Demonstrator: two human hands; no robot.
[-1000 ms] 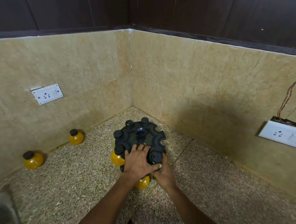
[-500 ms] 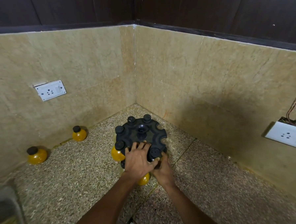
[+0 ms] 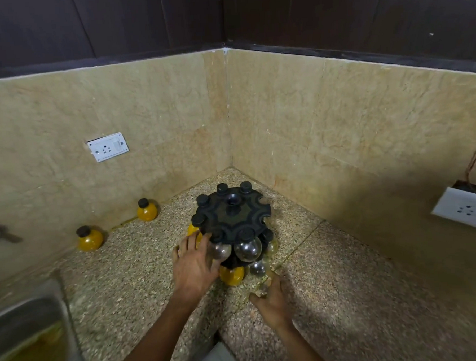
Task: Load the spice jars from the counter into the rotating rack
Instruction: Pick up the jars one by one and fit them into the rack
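Black plastic, the rotating rack (image 3: 231, 213) stands at centre frame in the counter (image 3: 332, 272) corner, jars hung under its notched top. My left hand (image 3: 194, 265) lies with loose fingers against a clear jar (image 3: 220, 250) on the rack's near side; whether it grips is blurred. My right hand (image 3: 270, 300) hangs relaxed and empty below the rack. Two yellow jars (image 3: 90, 238) (image 3: 147, 210) wait at left by the wall. A sink (image 3: 26, 324) is cut off lower left.
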